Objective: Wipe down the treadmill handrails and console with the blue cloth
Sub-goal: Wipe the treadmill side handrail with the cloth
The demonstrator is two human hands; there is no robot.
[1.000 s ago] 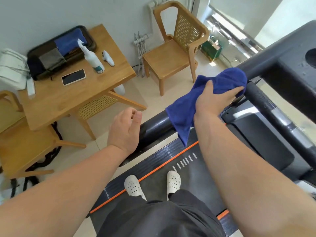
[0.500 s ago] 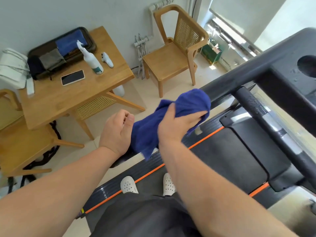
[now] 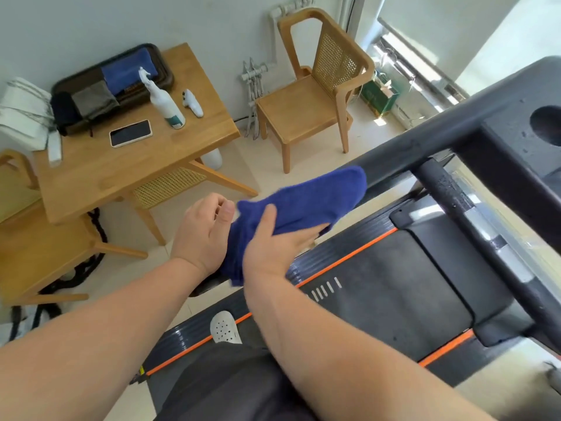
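The deep blue terry cloth [image 3: 303, 205] lies draped along the dark grey tubular handrail [image 3: 425, 147] on the left side of the treadmill, covering the rail's near stretch and hanging down at its lower end. The right hand [image 3: 273, 247] presses on the cloth from the inner side, thumb up over the top of the fabric and the fingers laid flat along its lower edge; its grip is clamped on the cloth and the rail beneath. The left hand [image 3: 202, 232] sits just beside the cloth's near end, touching the fabric with the thumb side; the fingers are curled loosely inward, and I cannot tell whether that grip holds the cloth or the rail.

The dark console [image 3: 522, 129] with a round cup recess is at the upper right, well apart from the cloth. Below the hands run the black treadmill belt [image 3: 379, 287] and its orange-striped side rail, and one white perforated clog [image 3: 224, 328] stands on the deck.

Off to the left, a light wooden worktop [image 3: 136, 168] carries a white spray bottle [image 3: 165, 101], a smartphone lying face up [image 3: 130, 133] and a dark tray [image 3: 112, 83] holding folded cloths. A wooden cane-backed chair [image 3: 315, 86] stands by the wall.
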